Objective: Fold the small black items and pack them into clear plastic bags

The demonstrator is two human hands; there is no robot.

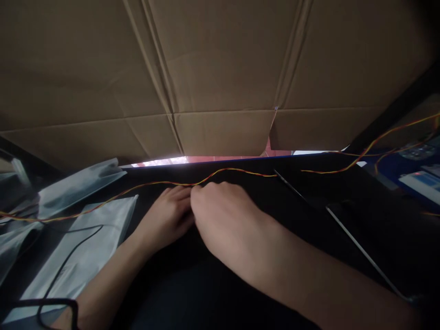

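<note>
My left hand [168, 215] and my right hand [223, 215] meet over the dark surface [178, 279], touching at the fingers. The left fingers lie pressed together and bend down at the tips. Curled into a closed shape, the right hand has its back to me and its fingertips are hidden. A twisted red-and-yellow wire [144, 184] runs left to right just past the fingertips of both hands. Whatever the fingers hold, if anything, is covered by the hands.
Creased brown cardboard [220, 59] rises at the back. White plastic bags [82, 247] and a black cable [65, 259] lie left. Thin pale-edged strips [364, 252] slant across the right side. A blue tray [388, 172] with items sits far right.
</note>
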